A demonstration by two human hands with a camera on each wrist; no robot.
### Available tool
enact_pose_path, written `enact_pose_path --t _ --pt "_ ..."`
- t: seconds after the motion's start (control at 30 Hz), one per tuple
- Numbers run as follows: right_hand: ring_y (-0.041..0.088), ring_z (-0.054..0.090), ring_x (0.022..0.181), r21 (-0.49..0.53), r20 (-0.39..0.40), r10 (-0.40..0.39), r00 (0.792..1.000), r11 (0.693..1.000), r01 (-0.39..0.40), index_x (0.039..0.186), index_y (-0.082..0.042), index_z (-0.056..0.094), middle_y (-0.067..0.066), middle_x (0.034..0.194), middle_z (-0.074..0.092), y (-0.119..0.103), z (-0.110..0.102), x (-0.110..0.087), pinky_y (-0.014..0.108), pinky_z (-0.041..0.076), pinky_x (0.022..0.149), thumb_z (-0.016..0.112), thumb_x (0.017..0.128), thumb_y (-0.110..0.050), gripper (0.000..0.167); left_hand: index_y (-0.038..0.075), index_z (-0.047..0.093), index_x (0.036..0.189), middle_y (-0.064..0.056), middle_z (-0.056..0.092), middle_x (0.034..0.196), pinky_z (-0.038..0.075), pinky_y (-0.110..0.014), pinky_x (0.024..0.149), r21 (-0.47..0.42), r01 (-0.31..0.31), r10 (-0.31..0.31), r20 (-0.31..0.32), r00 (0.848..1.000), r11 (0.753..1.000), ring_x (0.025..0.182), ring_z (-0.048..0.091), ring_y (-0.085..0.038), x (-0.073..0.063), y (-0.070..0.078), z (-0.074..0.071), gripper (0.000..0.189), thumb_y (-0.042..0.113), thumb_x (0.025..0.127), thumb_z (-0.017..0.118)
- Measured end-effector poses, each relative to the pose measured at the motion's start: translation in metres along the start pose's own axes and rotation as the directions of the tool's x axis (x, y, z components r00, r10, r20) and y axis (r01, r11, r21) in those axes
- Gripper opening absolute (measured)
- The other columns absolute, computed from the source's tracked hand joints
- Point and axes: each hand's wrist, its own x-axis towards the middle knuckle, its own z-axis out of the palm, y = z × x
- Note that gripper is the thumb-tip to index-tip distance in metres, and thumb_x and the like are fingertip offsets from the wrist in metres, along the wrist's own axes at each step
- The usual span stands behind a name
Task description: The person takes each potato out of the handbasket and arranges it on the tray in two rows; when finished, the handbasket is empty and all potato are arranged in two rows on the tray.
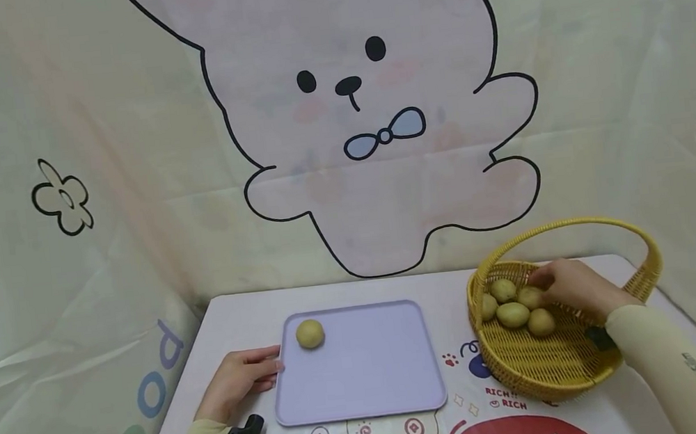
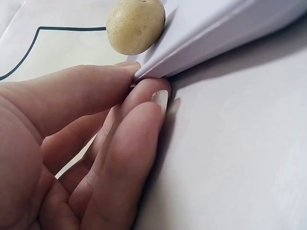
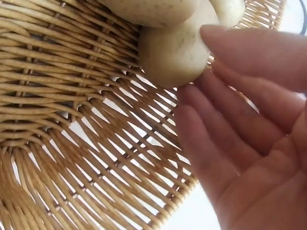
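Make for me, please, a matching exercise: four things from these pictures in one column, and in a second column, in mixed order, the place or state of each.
Column one
1. left hand
2. right hand
3. tray
4. basket

Column two
A. yellow and woven, with an arched handle
B. lilac, with a single potato on it
C. thumb and fingers at a potato among several others
D. pinching a lilac edge

Right pairs: 1-D, 2-C, 3-B, 4-A

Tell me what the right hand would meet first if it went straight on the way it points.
The right hand would first meet the potato at its fingertips, inside the basket; depth leaves unclear whether they already touch.
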Motion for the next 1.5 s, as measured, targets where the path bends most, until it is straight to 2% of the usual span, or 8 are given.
enact_pose_path --t 0.27,0.43,0.63,0.73,0.83,1.0,1.27,1.5 --pt "0.042 0.07 0.108 -0.041 0.009 0.026 1.0 0.999 -0.025 0.118 0.006 0.077 0.027 0.117 0.076 0.003 -0.003 0.001 0.062 0.057 0.093 0.08 0.087 -0.012 0.036 0.002 0.074 0.136 -0.004 0.078 0.094 0.063 -0.022 0.066 0.024 0.005 -0.004 -0.018 1.0 1.0 0.074 0.07 -0.009 0.001 0.002 0.002 0.05 0.014 0.089 0.088" --pt "0.034 0.069 0.104 -0.03 0.03 0.039 0.999 0.999 -0.038 0.113 0.0 0.078 0.02 0.113 0.077 0.004 -0.002 0.002 0.055 0.056 0.091 0.084 0.086 -0.018 0.033 0.002 0.074 0.136 -0.004 0.078 0.094 0.062 -0.021 0.067 0.013 0.003 -0.003 -0.015 1.0 1.0 0.073 0.07 -0.009 0.002 0.003 0.002 0.05 0.013 0.09 0.088" --pt "0.04 0.069 0.108 -0.043 0.063 0.031 0.998 0.999 -0.028 0.117 0.001 0.077 0.022 0.116 0.077 0.004 0.001 0.003 0.063 0.054 0.095 0.087 0.084 -0.02 0.041 0.001 0.074 0.136 -0.004 0.078 0.095 0.063 -0.021 0.067 -0.001 0.001 -0.001 -0.007 1.0 1.0 0.074 0.071 -0.009 0.004 0.003 0.004 0.051 0.013 0.089 0.088" --pt "0.039 0.07 0.107 -0.049 0.049 0.031 0.998 0.998 -0.029 0.116 0.002 0.077 0.022 0.114 0.077 0.005 0.001 0.003 0.062 0.055 0.094 0.09 0.082 -0.02 0.043 0.002 0.075 0.135 -0.004 0.079 0.092 0.062 -0.021 0.066 0.01 0.001 0.0 -0.011 1.0 1.0 0.073 0.07 -0.009 0.005 0.003 0.005 0.049 0.013 0.089 0.088" --pt "0.034 0.069 0.101 -0.051 0.034 0.023 0.999 0.998 -0.021 0.111 0.001 0.079 0.018 0.108 0.078 0.006 0.001 0.002 0.055 0.057 0.089 0.092 0.08 -0.021 0.04 0.002 0.075 0.134 -0.003 0.078 0.088 0.062 -0.021 0.065 0.016 0.004 -0.004 -0.017 1.0 1.0 0.072 0.07 -0.009 0.005 0.002 0.007 0.049 0.013 0.089 0.088" --pt "0.028 0.068 0.094 -0.06 0.011 0.022 1.0 0.998 -0.022 0.106 -0.002 0.08 0.012 0.102 0.079 0.006 -0.002 -0.002 0.05 0.058 0.083 0.092 0.08 -0.026 0.038 0.002 0.075 0.134 -0.003 0.078 0.09 0.062 -0.021 0.065 0.012 0.003 -0.003 -0.012 1.0 1.0 0.072 0.07 -0.009 0.005 0.002 0.007 0.049 0.014 0.089 0.088" --pt "0.038 0.07 0.106 -0.047 -0.043 0.027 0.999 0.998 -0.029 0.111 -0.001 0.081 0.017 0.11 0.08 -0.012 -0.008 -0.02 0.061 0.056 0.092 0.093 0.082 -0.037 0.048 0.001 0.073 0.137 -0.004 0.079 0.095 0.063 -0.021 0.067 0.008 0.001 -0.001 -0.014 1.0 1.0 0.073 0.07 -0.009 0.001 0.001 0.001 0.051 0.013 0.09 0.088" --pt "0.045 0.069 0.114 -0.045 -0.085 0.012 0.996 0.999 -0.016 0.119 -0.001 0.08 0.018 0.115 0.08 -0.049 -0.004 -0.055 0.067 0.055 0.094 0.091 0.086 -0.043 0.055 0.0 0.072 0.138 -0.005 0.08 0.098 0.063 -0.021 0.068 -0.002 -0.006 0.006 0.003 1.0 1.0 0.074 0.071 -0.009 0.001 0.001 -0.001 0.051 0.013 0.09 0.087"
